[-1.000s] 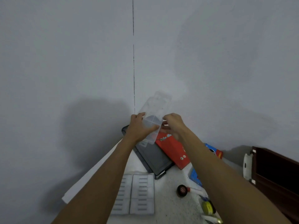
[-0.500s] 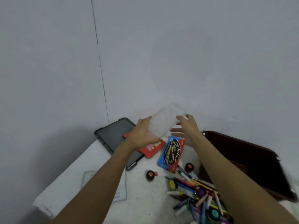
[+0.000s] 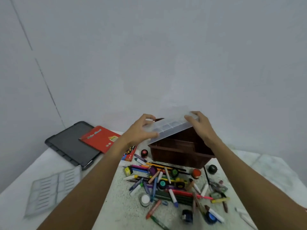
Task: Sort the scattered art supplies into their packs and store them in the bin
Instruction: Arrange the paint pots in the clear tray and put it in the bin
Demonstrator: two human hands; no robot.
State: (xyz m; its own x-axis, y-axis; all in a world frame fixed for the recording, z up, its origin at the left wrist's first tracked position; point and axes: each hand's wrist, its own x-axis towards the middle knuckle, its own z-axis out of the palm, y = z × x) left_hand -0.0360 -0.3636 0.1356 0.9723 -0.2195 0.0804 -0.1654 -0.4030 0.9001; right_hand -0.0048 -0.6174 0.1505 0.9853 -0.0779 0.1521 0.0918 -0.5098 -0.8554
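A clear plastic compartment tray (image 3: 171, 128) hangs tilted over the open brown bin (image 3: 179, 152). My left hand (image 3: 141, 130) grips its left end with curled fingers, and my right hand (image 3: 199, 125) holds its right end. In front of the bin lies a heap of scattered crayons, pencils and markers (image 3: 166, 181) with small round paint pots (image 3: 196, 173) among them. A blue crayon box (image 3: 129, 153) peeks out beside my left forearm.
A red pack (image 3: 101, 138) lies partly on a dark grey tray (image 3: 71, 145) at the back left. A clear ribbed insert (image 3: 53, 188) rests on the white surface at the left. The grey wall stands close behind the bin.
The view swung right and down, bringing the bin and the heap into sight. Both hands carried the clear tray rightward to above the bin, and my right hand took hold of its end.
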